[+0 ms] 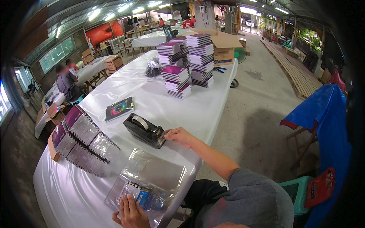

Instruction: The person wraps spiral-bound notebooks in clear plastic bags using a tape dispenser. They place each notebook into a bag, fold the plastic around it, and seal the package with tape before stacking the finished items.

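At the near edge of the white-covered table, my left hand (pixel 131 213) lies with its fingers stretched out over a clear plastic bag (pixel 157 167). A small blue item (pixel 143 198) and black spiral binding show under the plastic. My right hand (pixel 178 136) reaches to the cutter end of a black tape dispenser (pixel 142 131), thumb and fingers pinched at the end of the tape. The white tape roll (pixel 140 122) sits in the dispenser. Beyond it lies a notebook with a dark cover and a rainbow ring (pixel 120 109).
Plastic-wrapped spiral notebooks (pixel 81 140) stand in rows at the left. Tall stacks of purple-covered notebooks (pixel 176 74) rise at the far end, beside a cardboard box (pixel 223 53) and blue-handled pliers (pixel 219 70). A green stool (pixel 296 192) stands at the right. People sit at other tables.
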`<state>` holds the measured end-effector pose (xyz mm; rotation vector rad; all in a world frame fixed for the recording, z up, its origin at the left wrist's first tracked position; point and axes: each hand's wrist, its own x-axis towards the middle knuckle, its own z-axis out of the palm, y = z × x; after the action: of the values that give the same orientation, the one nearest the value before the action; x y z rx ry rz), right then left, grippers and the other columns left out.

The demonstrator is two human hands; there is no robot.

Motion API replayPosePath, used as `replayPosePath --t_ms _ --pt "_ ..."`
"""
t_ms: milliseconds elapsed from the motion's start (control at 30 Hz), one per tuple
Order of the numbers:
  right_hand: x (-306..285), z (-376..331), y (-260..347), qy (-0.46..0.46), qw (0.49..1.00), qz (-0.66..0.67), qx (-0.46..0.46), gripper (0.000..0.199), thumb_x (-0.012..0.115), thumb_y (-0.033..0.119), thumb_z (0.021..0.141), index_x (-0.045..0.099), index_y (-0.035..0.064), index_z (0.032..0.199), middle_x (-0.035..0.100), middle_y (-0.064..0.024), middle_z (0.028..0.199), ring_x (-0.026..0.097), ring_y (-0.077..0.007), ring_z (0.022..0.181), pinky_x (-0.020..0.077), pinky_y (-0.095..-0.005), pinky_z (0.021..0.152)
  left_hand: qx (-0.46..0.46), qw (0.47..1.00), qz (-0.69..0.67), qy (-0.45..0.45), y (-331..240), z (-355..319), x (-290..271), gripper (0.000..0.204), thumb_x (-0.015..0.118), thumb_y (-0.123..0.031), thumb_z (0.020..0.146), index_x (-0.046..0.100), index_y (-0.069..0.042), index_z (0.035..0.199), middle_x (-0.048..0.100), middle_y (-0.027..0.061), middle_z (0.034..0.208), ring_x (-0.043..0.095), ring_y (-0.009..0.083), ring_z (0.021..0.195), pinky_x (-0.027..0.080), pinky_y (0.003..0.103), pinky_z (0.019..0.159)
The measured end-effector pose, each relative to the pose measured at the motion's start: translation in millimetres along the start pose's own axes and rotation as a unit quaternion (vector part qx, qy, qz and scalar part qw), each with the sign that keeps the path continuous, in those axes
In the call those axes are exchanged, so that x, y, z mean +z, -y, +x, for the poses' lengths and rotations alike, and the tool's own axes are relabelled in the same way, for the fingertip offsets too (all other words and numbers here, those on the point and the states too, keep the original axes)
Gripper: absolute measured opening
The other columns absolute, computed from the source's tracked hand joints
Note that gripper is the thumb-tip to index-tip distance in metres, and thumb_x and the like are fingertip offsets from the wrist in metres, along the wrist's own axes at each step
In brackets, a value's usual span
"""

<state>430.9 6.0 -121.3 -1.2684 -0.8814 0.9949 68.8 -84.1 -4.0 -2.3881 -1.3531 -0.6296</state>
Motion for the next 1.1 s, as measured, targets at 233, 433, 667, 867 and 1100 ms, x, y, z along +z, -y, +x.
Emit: replayPosePath --t_ms 233,433,667,867,1100 --pt "-3.0 -30.4 4.9 -0.236 0.757 -0.595 -0.134 0.005 0.065 0.018 0.082 0.069 0.0158 0.084 0.067 -0.0101 0.096 0.063 -0.0238 0.091 0.0239 -0.0639 0.102 0.002 1.0 -0.008 0.001 2.3 -1.5 2.9 0.025 0.058 -0.017 0.087 0.065 -0.011 0.111 0.066 0.0072 0.114 0.061 0.0212 0.108 0.039 0.038 0.088" --pt "8.1 -44.0 23.6 -0.161 0.797 -0.471 -0.343 0.011 0.063 0.011 0.084 0.071 0.0162 0.091 0.07 -0.0012 0.08 0.065 -0.0188 0.071 0.0302 -0.0534 0.104 -0.029 0.998 -0.058 0.008 5.3 -7.0 6.5 0.028 0.058 -0.017 0.087 0.064 -0.012 0.115 0.063 0.0082 0.12 0.059 0.0213 0.111 0.038 0.04 0.091" --pt "105.2 -115.2 94.6 0.096 0.994 -0.02 -0.045 0.015 0.068 0.013 0.085 0.071 0.0 0.093 0.07 -0.0095 0.075 0.057 -0.0095 0.048 0.0484 -0.0249 0.051 -0.065 0.987 -0.139 -0.039 -0.4 -9.5 14.0 0.032 0.068 -0.007 0.075 0.067 -0.01 0.107 0.06 0.0046 0.106 0.06 0.0225 0.1 0.043 0.036 0.083" --pt "165.0 -141.8 82.9 0.22 0.967 0.099 0.089 0.019 0.069 0.013 0.085 0.069 -0.006 0.087 0.067 -0.011 0.069 0.057 -0.0099 0.049 0.0446 -0.0209 0.042 -0.072 0.975 -0.194 -0.079 8.2 -15.2 21.2 0.043 0.072 -0.008 0.074 0.053 -0.007 0.113 0.062 0.0088 0.108 0.06 0.0266 0.104 0.044 0.039 0.084" --pt "191.9 -153.9 70.0 0.161 0.966 0.166 0.117 0.017 0.069 0.012 0.085 0.069 -0.0047 0.082 0.066 -0.0102 0.067 0.057 -0.01 0.048 0.0444 -0.0203 0.041 -0.084 0.958 -0.249 -0.114 10.8 -19.5 32.7 0.055 0.074 -0.006 0.071 0.043 -0.009 0.116 0.062 0.0127 0.109 0.061 0.0298 0.103 0.044 0.041 0.084"
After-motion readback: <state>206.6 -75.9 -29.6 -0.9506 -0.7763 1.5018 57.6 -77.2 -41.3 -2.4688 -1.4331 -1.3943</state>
